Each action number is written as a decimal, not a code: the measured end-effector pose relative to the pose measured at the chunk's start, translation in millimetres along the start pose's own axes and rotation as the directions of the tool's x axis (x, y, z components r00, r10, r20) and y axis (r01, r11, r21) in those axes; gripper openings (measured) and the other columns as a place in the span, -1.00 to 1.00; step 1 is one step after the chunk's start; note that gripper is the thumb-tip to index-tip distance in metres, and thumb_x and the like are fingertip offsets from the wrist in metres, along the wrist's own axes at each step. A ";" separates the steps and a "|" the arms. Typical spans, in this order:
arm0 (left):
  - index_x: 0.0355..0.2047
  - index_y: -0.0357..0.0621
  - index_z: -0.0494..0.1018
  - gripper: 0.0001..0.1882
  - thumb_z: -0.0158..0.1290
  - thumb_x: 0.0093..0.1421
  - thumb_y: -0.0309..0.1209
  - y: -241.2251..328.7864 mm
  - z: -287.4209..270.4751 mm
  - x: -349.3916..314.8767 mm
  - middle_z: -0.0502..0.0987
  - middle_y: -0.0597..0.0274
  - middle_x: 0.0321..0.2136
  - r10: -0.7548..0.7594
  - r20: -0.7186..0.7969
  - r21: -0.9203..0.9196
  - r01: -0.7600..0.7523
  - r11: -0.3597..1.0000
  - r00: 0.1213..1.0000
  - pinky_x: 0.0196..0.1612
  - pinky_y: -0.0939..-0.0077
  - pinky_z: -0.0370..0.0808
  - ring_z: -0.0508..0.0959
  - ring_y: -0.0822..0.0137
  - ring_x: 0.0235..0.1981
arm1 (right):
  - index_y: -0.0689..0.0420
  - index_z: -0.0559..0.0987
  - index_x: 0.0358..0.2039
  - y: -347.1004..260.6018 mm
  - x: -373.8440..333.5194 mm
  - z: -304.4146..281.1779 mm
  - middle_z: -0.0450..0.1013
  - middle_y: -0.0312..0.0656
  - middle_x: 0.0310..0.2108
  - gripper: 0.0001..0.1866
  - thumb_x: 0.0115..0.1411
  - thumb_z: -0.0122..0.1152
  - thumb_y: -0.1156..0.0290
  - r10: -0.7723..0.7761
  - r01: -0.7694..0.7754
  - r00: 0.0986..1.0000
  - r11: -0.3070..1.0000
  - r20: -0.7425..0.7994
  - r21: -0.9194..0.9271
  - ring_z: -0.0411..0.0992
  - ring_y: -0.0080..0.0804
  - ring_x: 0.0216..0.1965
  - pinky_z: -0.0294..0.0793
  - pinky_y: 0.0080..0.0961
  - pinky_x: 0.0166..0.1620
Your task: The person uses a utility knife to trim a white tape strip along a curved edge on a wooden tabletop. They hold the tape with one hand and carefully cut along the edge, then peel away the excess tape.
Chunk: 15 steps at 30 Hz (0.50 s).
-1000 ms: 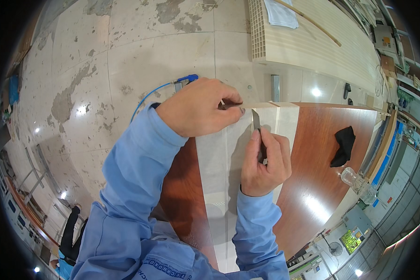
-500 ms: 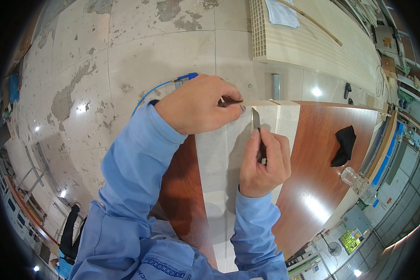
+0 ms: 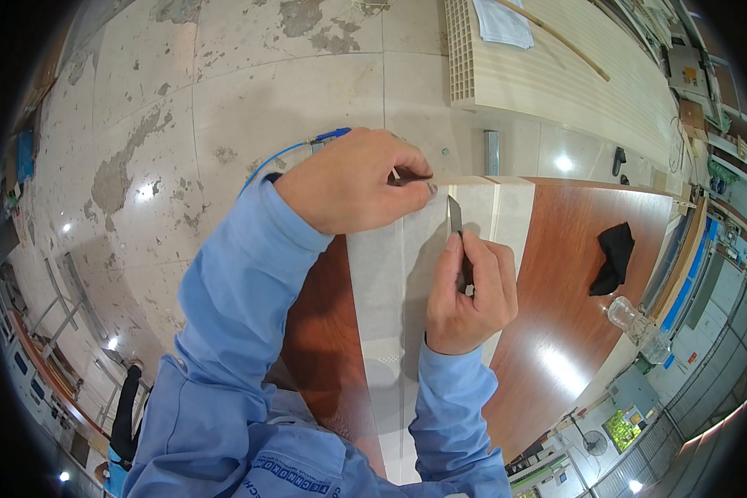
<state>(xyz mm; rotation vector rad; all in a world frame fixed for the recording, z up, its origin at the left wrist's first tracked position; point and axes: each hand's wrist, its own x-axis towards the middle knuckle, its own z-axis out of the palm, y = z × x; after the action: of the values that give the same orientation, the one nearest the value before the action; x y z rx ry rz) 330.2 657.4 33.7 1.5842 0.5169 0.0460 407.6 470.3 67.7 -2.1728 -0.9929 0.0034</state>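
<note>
A long white panel (image 3: 388, 274) lies across a glossy reddish-brown table (image 3: 568, 290). My left hand (image 3: 353, 183) rests curled on the panel's far end, fingertips pinching at its edge. My right hand (image 3: 469, 290) grips a utility knife (image 3: 456, 217), blade pointing away from me and touching the panel just below the far edge. Both forearms wear light blue sleeves.
A black cloth (image 3: 612, 257) and a clear glass bottle (image 3: 631, 317) lie on the table's right side. A blue cable (image 3: 295, 151) runs over the worn tiled floor. A ribbed pale slatted board (image 3: 556, 75) lies beyond. A short grey bar (image 3: 491, 152) lies on the floor.
</note>
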 end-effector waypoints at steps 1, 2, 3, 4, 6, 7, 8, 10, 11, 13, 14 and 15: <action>-0.21 -0.38 0.67 -0.67 0.19 0.21 -0.30 -1.1 0.3 0.1 0.71 -0.16 -0.37 0.000 -0.002 -0.006 0.000 1.000 1.000 -0.22 0.28 0.61 0.70 0.03 -0.36 | 0.34 0.70 -0.20 0.1 -0.3 -0.3 0.55 -0.12 -0.40 -0.85 0.19 0.39 0.69 -0.007 0.007 1.000 1.000 -0.001 -0.007 0.44 -0.47 -0.51 0.38 -0.54 -0.47; -0.21 -0.38 0.67 -0.67 0.19 0.21 -0.30 -1.9 0.6 0.1 0.70 -0.15 -0.38 0.013 -0.009 0.008 -0.013 1.000 1.000 -0.23 0.28 0.61 0.70 0.04 -0.37 | 0.34 0.70 -0.20 0.3 -0.8 -0.6 0.55 -0.12 -0.40 -0.85 0.19 0.40 0.69 -0.009 0.009 1.000 1.000 -0.001 -0.006 0.44 -0.47 -0.51 0.38 -0.54 -0.47; -0.21 -0.38 0.67 -0.67 0.18 0.21 -0.30 -2.5 0.6 0.0 0.70 -0.15 -0.39 0.019 -0.014 0.014 -0.019 1.000 1.000 -0.24 0.28 0.61 0.70 0.05 -0.38 | 0.33 0.70 -0.20 0.4 -1.1 -0.9 0.55 -0.12 -0.40 -0.84 0.19 0.40 0.69 -0.004 0.004 1.000 1.000 0.000 0.002 0.44 -0.46 -0.51 0.38 -0.54 -0.47; -0.21 -0.38 0.67 -0.67 0.18 0.21 -0.30 -2.9 0.7 0.0 0.70 -0.14 -0.39 0.014 -0.014 0.014 -0.014 1.000 1.000 -0.24 0.29 0.60 0.69 0.06 -0.39 | 0.33 0.70 -0.20 0.5 -1.6 -1.1 0.55 -0.12 -0.40 -0.84 0.18 0.40 0.69 -0.011 0.011 1.000 1.000 -0.002 -0.005 0.44 -0.46 -0.51 0.38 -0.54 -0.47; -0.21 -0.38 0.67 -0.67 0.18 0.21 -0.30 -3.1 0.4 0.0 0.70 -0.13 -0.41 0.018 -0.009 0.010 -0.018 1.000 1.000 -0.26 0.29 0.59 0.68 0.08 -0.40 | 0.33 0.70 -0.20 0.3 -2.8 -1.7 0.55 -0.12 -0.39 -0.84 0.18 0.40 0.69 -0.003 0.003 1.000 1.000 -0.001 0.004 0.44 -0.46 -0.51 0.38 -0.54 -0.47; -0.21 -0.38 0.67 -0.67 0.18 0.21 -0.30 -2.9 0.3 0.0 0.69 -0.12 -0.41 0.007 0.000 -0.006 -0.007 1.000 1.000 -0.27 0.30 0.59 0.67 0.09 -0.41 | 0.33 0.70 -0.20 0.3 -3.4 -2.2 0.55 -0.13 -0.39 -0.84 0.18 0.40 0.69 -0.004 0.004 1.000 1.000 0.000 -0.005 0.44 -0.46 -0.51 0.38 -0.54 -0.47; -0.21 -0.38 0.67 -0.67 0.18 0.21 -0.30 -2.7 0.2 0.0 0.69 -0.11 -0.42 0.009 -0.002 0.008 -0.009 1.000 1.000 -0.27 0.30 0.59 0.67 0.10 -0.42 | 0.33 0.70 -0.20 0.2 -3.9 -2.6 0.55 -0.13 -0.40 -0.84 0.18 0.40 0.69 0.001 -0.001 1.000 1.000 0.003 -0.006 0.44 -0.46 -0.51 0.38 -0.54 -0.48; -0.22 -0.38 0.67 -0.68 0.18 0.21 -0.31 -2.1 0.1 0.0 0.69 -0.10 -0.43 -0.006 0.006 0.004 0.006 1.000 1.000 -0.27 0.31 0.58 0.66 0.11 -0.43 | 0.33 0.70 -0.20 0.1 -5.1 -3.3 0.55 -0.13 -0.40 -0.84 0.18 0.40 0.69 0.007 -0.007 1.000 1.000 0.005 -0.009 0.43 -0.47 -0.51 0.38 -0.54 -0.48; -0.21 -0.38 0.67 -0.68 0.18 0.21 -0.31 -1.8 0.1 0.0 0.69 -0.10 -0.43 0.003 0.000 0.014 -0.003 1.000 1.000 -0.28 0.31 0.58 0.66 0.11 -0.43 | 0.32 0.70 -0.20 0.1 -5.6 -3.6 0.55 -0.13 -0.40 -0.84 0.18 0.40 0.69 0.008 -0.008 1.000 1.000 0.004 -0.012 0.43 -0.47 -0.52 0.38 -0.54 -0.48; -0.21 -0.37 0.67 -0.68 0.18 0.21 -0.31 -1.5 0.0 0.1 0.69 -0.10 -0.44 0.004 0.002 0.007 -0.004 1.000 1.000 -0.28 0.31 0.58 0.66 0.11 -0.43 | 0.32 0.70 -0.20 0.2 -6.6 -4.3 0.55 -0.13 -0.40 -0.84 0.18 0.40 0.69 0.006 -0.006 1.000 1.000 0.004 -0.018 0.43 -0.47 -0.52 0.37 -0.54 -0.48; -0.22 -0.37 0.67 -0.68 0.17 0.21 -0.31 -1.5 0.1 0.3 0.69 -0.10 -0.44 0.012 -0.004 0.024 -0.012 1.000 1.000 -0.28 0.30 0.58 0.66 0.11 -0.43 | 0.32 0.70 -0.20 0.4 -7.0 -4.7 0.55 -0.13 -0.39 -0.83 0.18 0.40 0.70 0.005 -0.004 1.000 1.000 0.004 -0.021 0.43 -0.48 -0.52 0.37 -0.54 -0.48; -0.22 -0.37 0.67 -0.68 0.17 0.21 -0.31 -1.7 0.1 0.4 0.69 -0.10 -0.44 0.014 -0.005 0.032 -0.014 0.999 1.000 -0.28 0.30 0.58 0.66 0.10 -0.43 | 0.32 0.70 -0.20 0.5 -7.5 -5.1 0.55 -0.13 -0.39 -0.83 0.18 0.40 0.70 0.009 -0.009 1.000 1.000 0.007 -0.018 0.43 -0.48 -0.52 0.37 -0.54 -0.48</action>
<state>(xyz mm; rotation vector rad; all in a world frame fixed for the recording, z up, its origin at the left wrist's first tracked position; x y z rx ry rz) 330.1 657.4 32.0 1.6196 0.5129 0.0524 404.1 462.0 69.0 -2.1948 -0.9902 0.0065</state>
